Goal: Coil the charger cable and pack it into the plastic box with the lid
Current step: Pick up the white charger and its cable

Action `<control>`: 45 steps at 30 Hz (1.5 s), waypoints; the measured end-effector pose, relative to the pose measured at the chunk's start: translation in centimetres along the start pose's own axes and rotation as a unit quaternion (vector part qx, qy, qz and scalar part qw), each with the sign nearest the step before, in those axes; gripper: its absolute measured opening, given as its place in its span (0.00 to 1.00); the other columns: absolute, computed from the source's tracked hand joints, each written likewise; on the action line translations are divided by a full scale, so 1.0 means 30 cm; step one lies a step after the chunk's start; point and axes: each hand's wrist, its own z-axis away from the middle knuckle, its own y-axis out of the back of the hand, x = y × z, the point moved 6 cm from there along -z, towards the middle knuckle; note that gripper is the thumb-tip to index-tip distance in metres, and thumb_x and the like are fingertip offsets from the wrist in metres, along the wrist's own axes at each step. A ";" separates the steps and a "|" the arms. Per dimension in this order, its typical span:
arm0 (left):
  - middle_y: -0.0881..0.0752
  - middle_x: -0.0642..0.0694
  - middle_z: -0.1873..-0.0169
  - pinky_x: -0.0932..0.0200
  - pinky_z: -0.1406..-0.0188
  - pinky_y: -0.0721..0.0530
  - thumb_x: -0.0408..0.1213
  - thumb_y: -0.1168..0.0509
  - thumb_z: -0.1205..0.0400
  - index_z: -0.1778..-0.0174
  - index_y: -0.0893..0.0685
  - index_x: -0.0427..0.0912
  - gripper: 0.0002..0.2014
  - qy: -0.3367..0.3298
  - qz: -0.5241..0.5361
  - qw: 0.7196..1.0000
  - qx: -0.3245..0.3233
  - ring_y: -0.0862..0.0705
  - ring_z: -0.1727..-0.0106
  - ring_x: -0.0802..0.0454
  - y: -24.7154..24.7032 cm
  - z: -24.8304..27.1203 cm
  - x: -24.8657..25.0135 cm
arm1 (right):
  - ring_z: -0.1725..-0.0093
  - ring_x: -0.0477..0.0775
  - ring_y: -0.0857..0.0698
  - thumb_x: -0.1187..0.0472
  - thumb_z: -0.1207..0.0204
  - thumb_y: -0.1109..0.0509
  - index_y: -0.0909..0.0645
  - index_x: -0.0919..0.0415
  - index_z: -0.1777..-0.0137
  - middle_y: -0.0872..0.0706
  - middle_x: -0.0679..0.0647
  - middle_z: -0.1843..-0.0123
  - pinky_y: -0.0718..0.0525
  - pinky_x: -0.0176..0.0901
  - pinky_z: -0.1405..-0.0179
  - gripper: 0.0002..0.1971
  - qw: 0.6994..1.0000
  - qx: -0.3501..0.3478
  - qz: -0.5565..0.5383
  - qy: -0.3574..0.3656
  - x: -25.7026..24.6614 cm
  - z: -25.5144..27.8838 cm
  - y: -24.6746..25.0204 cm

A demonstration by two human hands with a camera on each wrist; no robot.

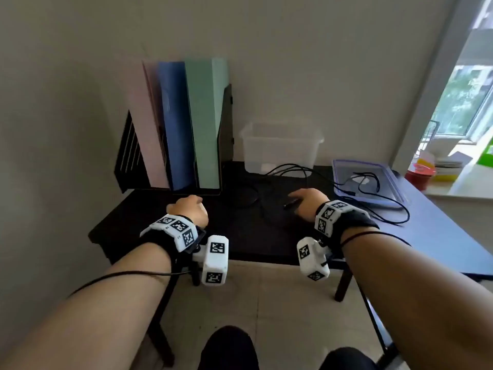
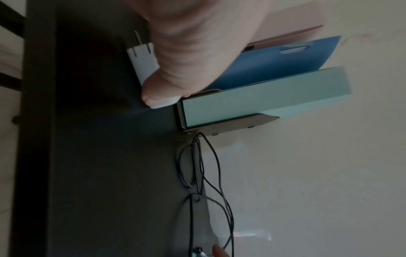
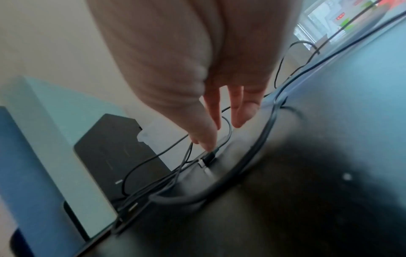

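Observation:
A black charger cable [image 1: 288,166] sprawls in loose loops over the dark table [image 1: 240,236] and across the blue-rimmed lid [image 1: 344,169]. My left hand [image 1: 188,209] grips the white charger plug [image 2: 142,62], thumb over it and prongs showing. My right hand [image 1: 306,202] pinches the cable's black connector [image 3: 208,157] low over the table, the other fingers hanging straight. The clear plastic box [image 1: 280,148] stands open against the wall behind the cable. Neither hand touches it.
A black file holder with pink, blue and green folders [image 1: 181,124] stands at the back left, just beyond my left hand. A blue table [image 1: 440,231] adjoins on the right. A red container [image 1: 420,177] sits on the windowsill.

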 end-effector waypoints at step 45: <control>0.19 0.53 0.46 0.63 0.41 0.21 0.28 0.24 0.34 0.32 0.21 0.45 0.32 -0.218 0.390 0.890 -0.094 0.20 0.44 0.58 -0.001 0.011 0.342 | 0.48 0.52 0.14 0.58 0.29 0.26 0.12 0.52 0.55 0.09 0.49 0.54 0.25 0.51 0.31 0.04 0.970 0.096 0.007 0.222 -0.263 0.071 0.199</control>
